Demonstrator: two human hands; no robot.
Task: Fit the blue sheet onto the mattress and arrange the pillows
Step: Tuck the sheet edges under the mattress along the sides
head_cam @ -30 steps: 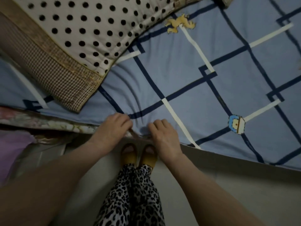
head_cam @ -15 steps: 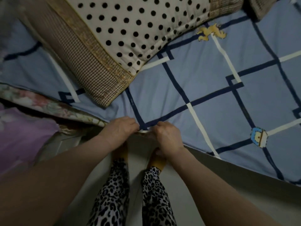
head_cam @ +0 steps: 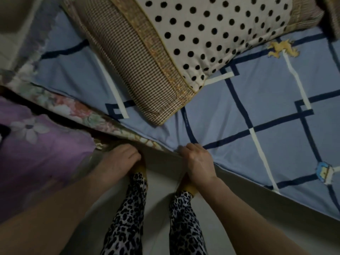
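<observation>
Hands apart now: left hand (head_cam: 119,159) curled under floral mattress edge (head_cam: 82,115), right hand (head_cam: 197,161) gripping blue sheet (head_cam: 276,144) hem at bed edge. Polka-dot pillow (head_cam: 211,34) lies on sheet.

Her left hand (head_cam: 119,159) has its fingertips tucked out of sight under the flowered mattress edge (head_cam: 81,115), and the right hand (head_cam: 197,161) curls over the blue sheet (head_cam: 276,144) so its grip is hidden. The dotted pillow (head_cam: 202,34) runs off the top edge. Yellow footwear (head_cam: 189,186) mostly hides behind wrists.
</observation>
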